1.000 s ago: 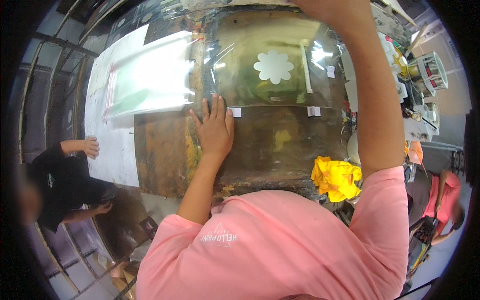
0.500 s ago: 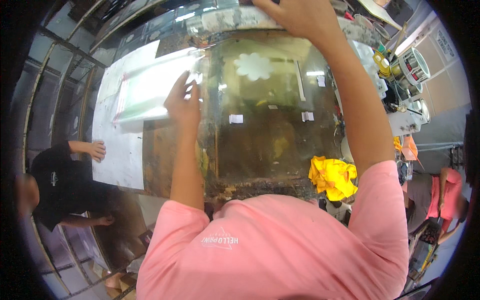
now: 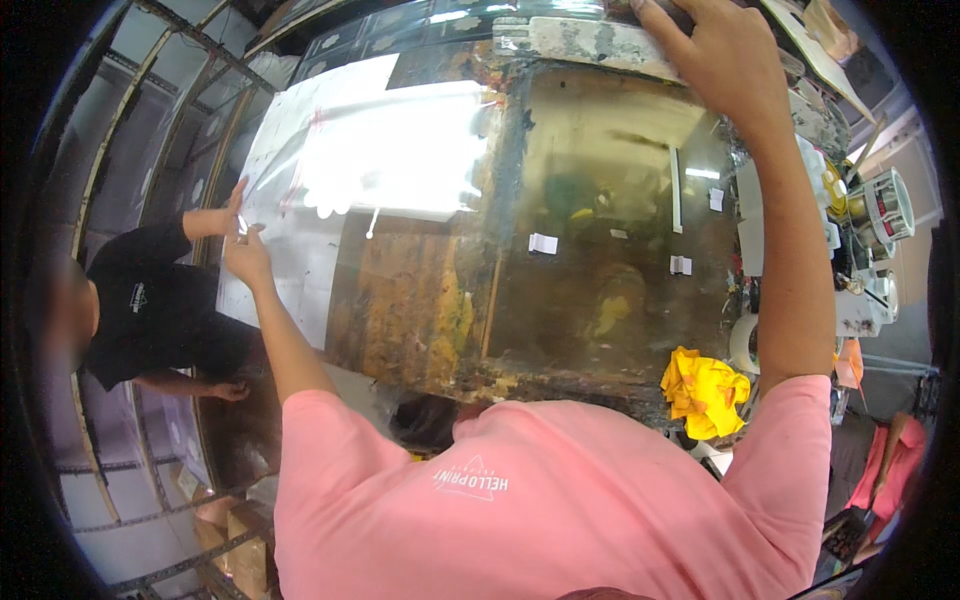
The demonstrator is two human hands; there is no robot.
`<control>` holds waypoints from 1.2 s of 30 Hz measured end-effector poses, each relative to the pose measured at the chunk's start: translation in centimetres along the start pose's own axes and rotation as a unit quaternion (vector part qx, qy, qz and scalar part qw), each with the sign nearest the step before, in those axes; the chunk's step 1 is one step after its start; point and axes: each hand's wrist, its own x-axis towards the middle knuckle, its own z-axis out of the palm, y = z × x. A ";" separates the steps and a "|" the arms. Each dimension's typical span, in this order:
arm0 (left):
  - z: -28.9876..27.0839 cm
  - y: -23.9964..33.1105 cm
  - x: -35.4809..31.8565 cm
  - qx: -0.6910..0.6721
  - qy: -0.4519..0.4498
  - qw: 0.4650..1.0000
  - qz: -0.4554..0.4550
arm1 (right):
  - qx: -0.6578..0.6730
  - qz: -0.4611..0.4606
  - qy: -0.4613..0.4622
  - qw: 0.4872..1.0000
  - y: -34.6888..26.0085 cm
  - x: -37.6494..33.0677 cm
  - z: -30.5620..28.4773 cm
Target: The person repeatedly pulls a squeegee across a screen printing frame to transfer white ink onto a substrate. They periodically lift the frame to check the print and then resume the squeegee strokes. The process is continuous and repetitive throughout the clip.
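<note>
My left hand (image 3: 247, 250) reaches to the left, its fingers pinched on the edge of a clear sheet (image 3: 372, 215) that carries a white flower shape. Glare hides much of that sheet. Right beside my fingers is the hand (image 3: 235, 205) of a person in a black shirt; whether it also grips the sheet is unclear. A large white sheet (image 3: 285, 270) lies beneath on the table. My right hand (image 3: 725, 65) is at the far right, over the end of a paint-stained bar (image 3: 590, 45), thumb stretched out. The picture's top edge cuts off its other fingers.
The glossy, stained work surface (image 3: 560, 320) bears several small white paper tabs (image 3: 543, 243) and a narrow white strip (image 3: 676, 190). A crumpled yellow cloth (image 3: 705, 392) sits at the near right corner. Cans (image 3: 880, 212) stand on the right, metal racks (image 3: 150, 110) on the left.
My left hand has moved left to the other person's hand, and the white flower has shifted left off the glossy surface. My right hand appears farther right as the view has turned.
</note>
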 end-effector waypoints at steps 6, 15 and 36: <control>2.3 15.1 -12.4 -0.070 0.080 0.948 0.300 | -0.016 -0.001 0.016 1.000 -0.2 0.4 0.1; 7.3 23.4 -20.1 -0.115 -0.101 0.912 0.380 | 0.006 -0.019 0.017 1.000 -0.1 -0.3 0.0; 4.7 31.9 -19.6 -0.129 -0.174 0.869 0.445 | -0.023 -0.017 0.018 0.999 1.0 0.4 0.6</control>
